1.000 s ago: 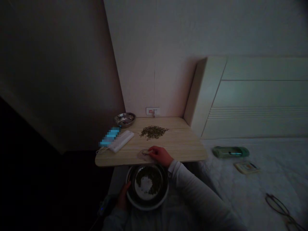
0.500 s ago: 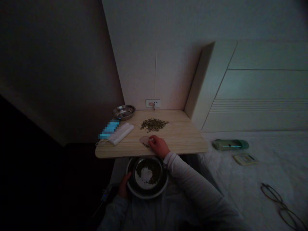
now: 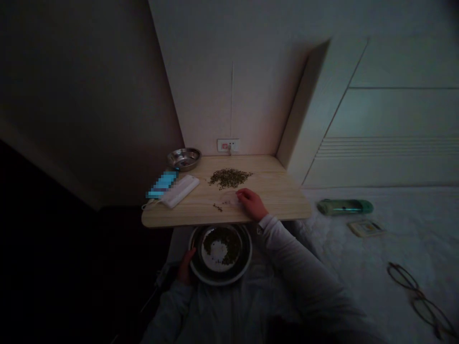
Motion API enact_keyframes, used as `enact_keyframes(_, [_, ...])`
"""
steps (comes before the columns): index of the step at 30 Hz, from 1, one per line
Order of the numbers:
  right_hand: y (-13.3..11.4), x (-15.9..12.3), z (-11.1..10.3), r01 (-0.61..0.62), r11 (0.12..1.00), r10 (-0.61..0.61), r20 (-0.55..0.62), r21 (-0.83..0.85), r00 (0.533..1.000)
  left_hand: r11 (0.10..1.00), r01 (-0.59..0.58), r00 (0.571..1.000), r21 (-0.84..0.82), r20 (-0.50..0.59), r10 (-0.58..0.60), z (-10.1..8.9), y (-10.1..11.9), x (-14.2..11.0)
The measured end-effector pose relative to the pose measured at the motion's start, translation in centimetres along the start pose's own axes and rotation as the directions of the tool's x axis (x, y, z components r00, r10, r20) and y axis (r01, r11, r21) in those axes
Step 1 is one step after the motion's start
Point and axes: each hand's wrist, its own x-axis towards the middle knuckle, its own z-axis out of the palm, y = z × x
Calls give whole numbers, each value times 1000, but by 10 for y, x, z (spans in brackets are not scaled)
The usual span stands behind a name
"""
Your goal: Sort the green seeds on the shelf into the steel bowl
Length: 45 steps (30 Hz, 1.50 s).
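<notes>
mid-frame, the right hand pinches a clear disc, shifted rightward off some granules. below, the left hand grasps a bowl

No lettering, brand or number can be read; left of centre on the table, the phone's screen is pixelated; right of the table, the printed face of the flat packet is too blurred to read; behind the table, the wall socket shows only a reddish square, without legible marking.
</notes>
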Motion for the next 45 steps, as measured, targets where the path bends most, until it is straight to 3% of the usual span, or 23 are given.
enact_keyframes(5, [-1, -2, 3, -2, 1000, 3, 46, -29, 999, 997, 65, 997, 31, -35, -64, 4, 1, -1])
enact_keyframes(11, [-8, -4, 1, 11, 999, -9, 45, -51, 999, 997, -45, 994, 69, -98, 51, -15, -8, 19])
enact_keyframes(13, [-8, -4, 0, 7, 998, -4, 55, -65, 998, 997, -34, 995, 73, -89, 40, -16, -8, 20])
enact_keyframes(17, [-8, -4, 1, 14, 997, -8, 75, -74, 997, 997, 48, 997, 64, -61, -44, -9, -5, 14])
enact_keyframes(22, [-8, -4, 0, 18, 999, -14, 102, -46, 995, 998, -4, 997, 68, -79, 10, -8, -5, 12])
enact_keyframes(30, [-6, -3, 1, 26, 996, -18, 87, -84, 996, 999, 2, 997, 34, -71, 1, 1, 2, -1])
enact_keyframes(33, [-6, -4, 1, 29, 997, -21, 111, -70, 994, 996, 73, 997, 58, -33, -71, 5, 5, -5])
enact_keyframes(39, [-7, -5, 1, 10, 997, -5, 66, -80, 998, 999, 27, 993, 46, -118, -22, 4, 3, -2])
enact_keyframes(45, [-11, -6, -1, 19, 996, -10, 103, -84, 995, 998, 70, 996, -3, -53, -70, 10, 6, -9])
